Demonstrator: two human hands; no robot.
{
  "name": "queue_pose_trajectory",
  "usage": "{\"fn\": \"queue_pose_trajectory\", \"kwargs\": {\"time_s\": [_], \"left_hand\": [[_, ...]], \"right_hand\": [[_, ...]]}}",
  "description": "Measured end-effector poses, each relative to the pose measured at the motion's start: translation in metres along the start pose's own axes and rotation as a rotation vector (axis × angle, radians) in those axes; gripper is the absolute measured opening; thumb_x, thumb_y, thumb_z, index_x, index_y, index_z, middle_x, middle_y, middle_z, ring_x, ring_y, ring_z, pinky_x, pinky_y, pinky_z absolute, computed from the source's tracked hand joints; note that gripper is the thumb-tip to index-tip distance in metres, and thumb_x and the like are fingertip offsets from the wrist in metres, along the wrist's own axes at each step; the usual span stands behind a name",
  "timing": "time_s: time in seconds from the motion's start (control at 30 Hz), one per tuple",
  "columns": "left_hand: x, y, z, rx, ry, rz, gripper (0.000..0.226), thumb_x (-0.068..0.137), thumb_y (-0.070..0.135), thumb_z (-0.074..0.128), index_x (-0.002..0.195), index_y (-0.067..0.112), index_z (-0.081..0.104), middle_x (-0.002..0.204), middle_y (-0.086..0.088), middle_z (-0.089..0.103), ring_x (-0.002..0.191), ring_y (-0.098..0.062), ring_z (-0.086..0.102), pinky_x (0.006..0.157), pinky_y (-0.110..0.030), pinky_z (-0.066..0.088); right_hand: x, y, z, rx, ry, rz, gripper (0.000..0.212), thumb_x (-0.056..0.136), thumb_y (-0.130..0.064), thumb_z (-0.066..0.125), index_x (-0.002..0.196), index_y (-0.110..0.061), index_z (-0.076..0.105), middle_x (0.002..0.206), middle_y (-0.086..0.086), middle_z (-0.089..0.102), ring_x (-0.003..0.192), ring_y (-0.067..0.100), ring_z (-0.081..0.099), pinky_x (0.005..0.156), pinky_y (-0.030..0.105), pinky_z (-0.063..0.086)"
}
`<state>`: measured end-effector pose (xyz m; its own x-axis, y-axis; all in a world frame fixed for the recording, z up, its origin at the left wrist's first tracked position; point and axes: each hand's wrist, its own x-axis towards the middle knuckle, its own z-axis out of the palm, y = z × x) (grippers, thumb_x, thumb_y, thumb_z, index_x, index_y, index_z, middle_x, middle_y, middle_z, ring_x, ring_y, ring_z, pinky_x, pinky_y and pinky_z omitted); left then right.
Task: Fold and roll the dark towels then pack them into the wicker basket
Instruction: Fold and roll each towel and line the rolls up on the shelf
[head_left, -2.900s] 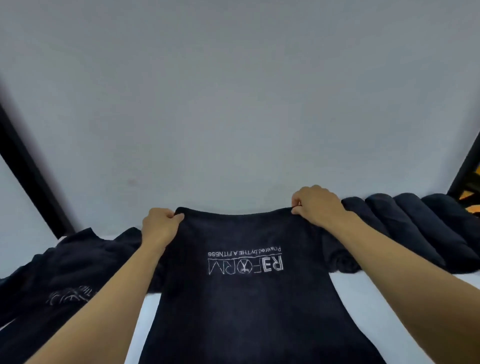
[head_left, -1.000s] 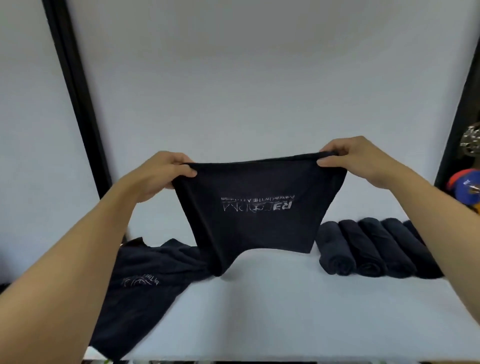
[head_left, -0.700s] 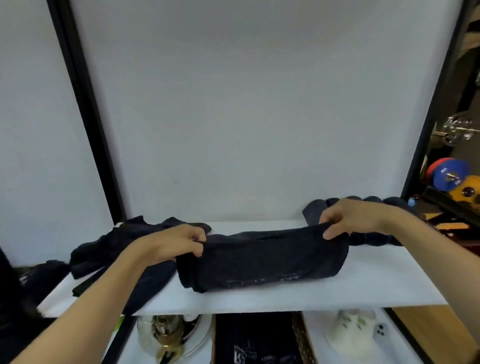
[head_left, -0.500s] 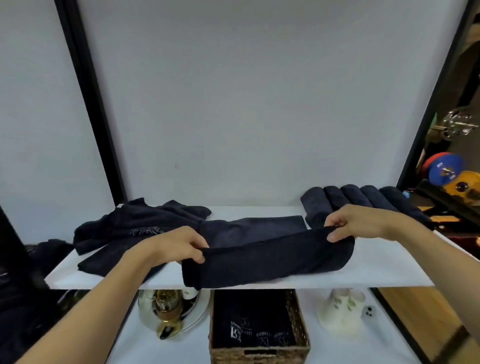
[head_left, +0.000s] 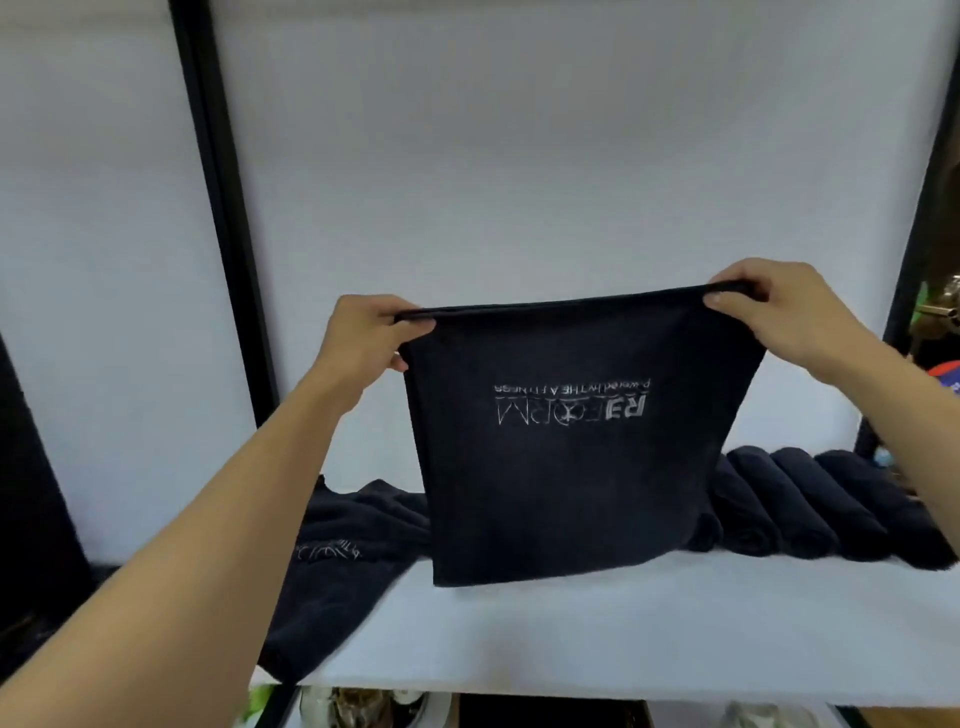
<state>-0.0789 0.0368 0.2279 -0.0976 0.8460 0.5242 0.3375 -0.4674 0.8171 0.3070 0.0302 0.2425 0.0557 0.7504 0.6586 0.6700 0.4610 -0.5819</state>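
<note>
The dark towel (head_left: 571, 478) hangs mid-frame, folded double, its top edge stretched between both hands. The left hand (head_left: 366, 332) pinches the upper left corner and the right hand (head_left: 774, 306) pinches the upper right. Its lower hem dangles close over the white shelf (head_left: 597, 639); whether it touches cannot be told. The cloth looks soft, light and limp, so it will likely sag wherever unsupported. The corners are the sensible hold, keeping the edge taut. Open shelf lies directly beneath and toward the bottom of the frame. The rolled towels (head_left: 810, 514) crowd the right, and a loose heap of towels (head_left: 348, 540) fills the left, spilling over the shelf's front edge. The wicker basket cannot be made out.
</note>
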Motion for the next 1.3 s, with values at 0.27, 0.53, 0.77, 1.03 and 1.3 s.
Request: {"fn": "queue_pose_trajectory", "kwargs": {"time_s": [0.27, 0.53, 0.77, 1.03, 1.3], "left_hand": [[0.051, 0.010, 0.007, 0.170, -0.020, 0.033, 0.009, 0.085, 0.008, 0.073, 0.092, 0.004, 0.074, 0.082, -0.012, 0.068, 0.063, -0.018, 0.060, 0.058, -0.025, 0.059], [0.076, -0.005, 0.030, -0.040, 0.137, -0.036, 0.009, 0.089, 0.003, 0.066, 0.086, 0.010, 0.071, 0.094, -0.012, 0.064, 0.089, -0.027, 0.067, 0.067, -0.032, 0.061], [0.009, -0.006, 0.008, -0.037, 0.119, -0.009, 0.021, 0.090, 0.008, 0.063, 0.081, 0.024, 0.072, 0.082, 0.007, 0.069, 0.078, -0.010, 0.063, 0.067, -0.024, 0.051], [-0.125, -0.116, -0.001, 0.020, -0.378, -0.401, 0.015, 0.087, 0.008, 0.067, 0.072, 0.006, 0.068, 0.071, -0.006, 0.054, 0.070, -0.023, 0.040, 0.067, -0.032, 0.035], [-0.136, -0.169, 0.026, 0.097, -0.389, -0.550, 0.013, 0.087, 0.008, 0.065, 0.077, 0.010, 0.058, 0.062, -0.001, 0.043, 0.055, -0.012, 0.037, 0.055, -0.026, 0.031]], "right_hand": [[0.041, 0.015, -0.001, -0.174, -0.018, -0.031, 0.009, 0.089, -0.022, 0.067, 0.096, -0.020, 0.071, 0.094, -0.004, 0.069, 0.092, 0.018, 0.061, 0.082, 0.029, 0.044], [0.064, 0.028, 0.022, -0.230, -0.022, -0.049, 0.036, 0.091, 0.000, 0.050, 0.119, -0.015, 0.067, 0.122, 0.002, 0.065, 0.115, 0.019, 0.057, 0.093, 0.022, 0.039], [-0.002, 0.011, 0.005, 0.058, -0.043, 0.027, 0.029, 0.090, -0.001, 0.056, 0.108, -0.019, 0.069, 0.098, -0.006, 0.068, 0.083, 0.006, 0.061, 0.073, 0.010, 0.048], [-0.142, 0.049, 0.031, -0.136, -0.667, 0.248, 0.030, 0.084, -0.002, 0.058, 0.087, -0.028, 0.073, 0.088, -0.013, 0.072, 0.088, 0.007, 0.066, 0.076, 0.018, 0.047], [-0.145, 0.091, 0.064, -0.125, -0.716, 0.358, 0.028, 0.086, -0.005, 0.058, 0.099, -0.025, 0.072, 0.092, -0.012, 0.068, 0.084, 0.003, 0.059, 0.073, 0.014, 0.041]]}}
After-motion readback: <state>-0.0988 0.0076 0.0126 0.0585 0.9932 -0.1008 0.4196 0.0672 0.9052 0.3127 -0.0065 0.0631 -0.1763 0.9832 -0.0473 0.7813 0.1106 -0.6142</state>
